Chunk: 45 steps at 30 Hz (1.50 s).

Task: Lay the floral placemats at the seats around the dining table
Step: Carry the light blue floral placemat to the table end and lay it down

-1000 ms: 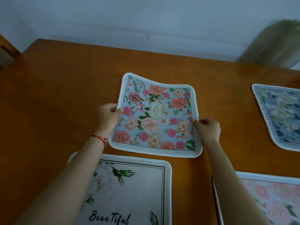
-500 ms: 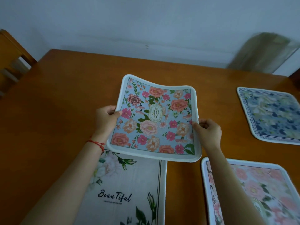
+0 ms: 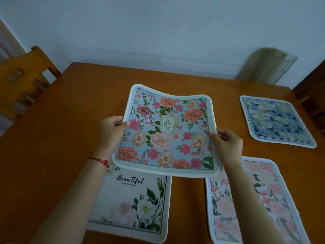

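The blue flowered placemat (image 3: 165,132) hangs above the middle of the wooden table (image 3: 52,138), its far edge sagging between the grips, so it looks light, thin and floppy rather than stiff; best taken at both side edges, as now. The left hand (image 3: 112,131) pinches its left edge, the right hand (image 3: 226,145) its right edge. Four placemats in all: this one, a white one (image 3: 133,205), a pink one (image 3: 249,199) and a dark blue one (image 3: 276,120) lying flat. One chair (image 3: 22,80) shows on the left
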Each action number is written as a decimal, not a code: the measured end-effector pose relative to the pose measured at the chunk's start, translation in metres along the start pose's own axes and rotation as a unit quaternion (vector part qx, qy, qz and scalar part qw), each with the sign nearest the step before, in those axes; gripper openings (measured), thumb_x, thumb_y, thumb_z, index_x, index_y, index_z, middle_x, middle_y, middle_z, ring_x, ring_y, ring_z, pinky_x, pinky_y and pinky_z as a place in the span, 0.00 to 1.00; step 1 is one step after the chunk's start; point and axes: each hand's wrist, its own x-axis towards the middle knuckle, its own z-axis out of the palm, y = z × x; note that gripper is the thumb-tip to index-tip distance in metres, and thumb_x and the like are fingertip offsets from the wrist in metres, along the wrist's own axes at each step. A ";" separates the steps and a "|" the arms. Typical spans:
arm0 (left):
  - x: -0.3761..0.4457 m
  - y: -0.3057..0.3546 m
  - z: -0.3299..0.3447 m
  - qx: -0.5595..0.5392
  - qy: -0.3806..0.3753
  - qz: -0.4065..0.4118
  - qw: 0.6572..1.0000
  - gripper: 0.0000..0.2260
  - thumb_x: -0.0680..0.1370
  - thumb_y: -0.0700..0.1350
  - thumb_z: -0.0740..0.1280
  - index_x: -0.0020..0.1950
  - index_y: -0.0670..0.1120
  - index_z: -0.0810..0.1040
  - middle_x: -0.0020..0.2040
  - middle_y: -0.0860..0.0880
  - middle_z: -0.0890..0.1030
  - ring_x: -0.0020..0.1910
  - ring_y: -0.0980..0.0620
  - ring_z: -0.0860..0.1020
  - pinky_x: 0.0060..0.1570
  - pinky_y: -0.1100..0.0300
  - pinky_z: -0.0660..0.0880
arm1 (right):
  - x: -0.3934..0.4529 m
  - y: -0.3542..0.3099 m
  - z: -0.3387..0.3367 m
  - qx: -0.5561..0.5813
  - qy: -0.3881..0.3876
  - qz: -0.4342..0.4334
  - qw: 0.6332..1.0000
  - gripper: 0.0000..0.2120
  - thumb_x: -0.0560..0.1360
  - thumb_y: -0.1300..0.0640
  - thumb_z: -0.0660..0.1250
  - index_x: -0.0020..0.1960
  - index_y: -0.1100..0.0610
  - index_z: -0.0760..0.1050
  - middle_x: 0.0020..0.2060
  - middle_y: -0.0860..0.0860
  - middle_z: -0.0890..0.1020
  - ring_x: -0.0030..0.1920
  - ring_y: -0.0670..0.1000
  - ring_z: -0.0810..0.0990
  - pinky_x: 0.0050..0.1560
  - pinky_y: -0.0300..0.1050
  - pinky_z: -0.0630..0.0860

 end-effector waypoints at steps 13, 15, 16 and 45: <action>-0.123 0.003 -0.052 -0.003 0.033 0.014 0.999 0.06 0.74 0.39 0.68 0.49 0.44 0.81 0.36 0.54 0.81 0.35 0.55 0.81 0.33 0.59 0.79 | -0.086 -0.018 -0.058 0.034 -0.044 -0.014 0.998 0.01 0.72 0.58 0.69 0.43 0.54 0.78 0.34 0.49 0.81 0.33 0.45 0.80 0.32 0.37 0.79; -0.138 0.002 -0.058 -0.002 0.036 0.013 0.999 0.07 0.74 0.39 0.68 0.50 0.44 0.81 0.36 0.54 0.81 0.35 0.56 0.81 0.30 0.62 0.78 | -0.100 -0.021 -0.066 0.028 -0.052 -0.014 0.998 0.02 0.72 0.58 0.69 0.44 0.54 0.78 0.36 0.49 0.82 0.35 0.48 0.81 0.34 0.42 0.80; -0.146 0.001 -0.062 -0.004 0.036 0.014 0.999 0.07 0.74 0.40 0.68 0.51 0.45 0.80 0.37 0.54 0.81 0.35 0.56 0.81 0.28 0.63 0.77 | -0.107 -0.022 -0.069 0.025 -0.055 -0.016 0.998 0.02 0.72 0.57 0.69 0.44 0.54 0.78 0.36 0.50 0.82 0.36 0.49 0.82 0.34 0.42 0.80; -0.338 -0.067 -0.195 -0.044 0.021 0.020 0.999 0.06 0.73 0.41 0.69 0.48 0.49 0.81 0.31 0.62 0.82 0.34 0.58 0.82 0.30 0.64 0.79 | -0.343 -0.044 -0.125 0.030 -0.078 -0.025 0.996 0.07 0.73 0.58 0.68 0.40 0.47 0.75 0.37 0.45 0.81 0.35 0.40 0.81 0.28 0.30 0.76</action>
